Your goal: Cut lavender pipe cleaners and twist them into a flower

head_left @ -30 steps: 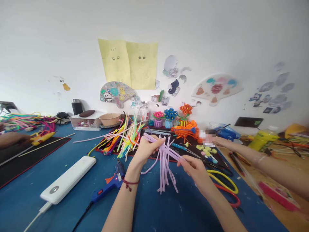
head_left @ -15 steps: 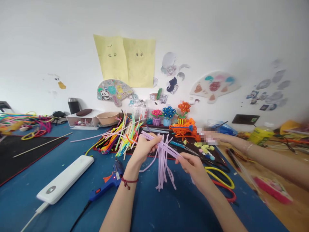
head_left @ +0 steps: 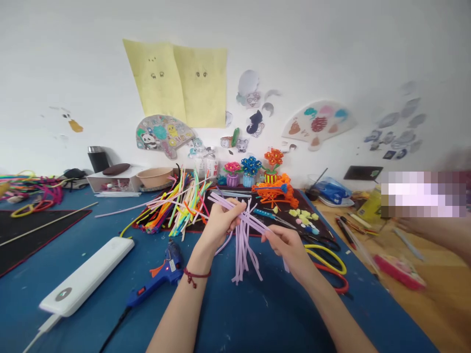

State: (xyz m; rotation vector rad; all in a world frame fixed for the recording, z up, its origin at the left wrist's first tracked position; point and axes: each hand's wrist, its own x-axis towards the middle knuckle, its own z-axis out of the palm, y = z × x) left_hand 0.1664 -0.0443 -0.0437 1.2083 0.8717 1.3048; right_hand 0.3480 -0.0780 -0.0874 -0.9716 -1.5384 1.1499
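Centrally, a bunch of lilac stems [head_left: 242,252] is held between two bare hands above a blue table [head_left: 239,321]. The left hand [head_left: 225,220] has its thumb and fingers closed on the stems near their upper crossing. The right hand [head_left: 286,242] pinches the lower ends of the few slanting strands between thumb and forefinger. The other strands fan downward, loose, between both sets of fingers; one short end shows just below the right fingers.

Left of the left fingers and nearer the wearer lie a glue gun [head_left: 158,279] and, farther out, a white device [head_left: 88,275]. Beyond the left fingers is a pile of coloured stems [head_left: 191,201], with a bowl [head_left: 154,177] behind it. Directly beyond both hands' fingers stand pink [head_left: 232,168], blue [head_left: 251,165] and orange flowers [head_left: 273,158] in small pots. Right of these, beyond the right fingers, are pale pompoms [head_left: 304,215]. Well to the right of the right fingers, a co-worker's arm [head_left: 441,235] appears blurred.
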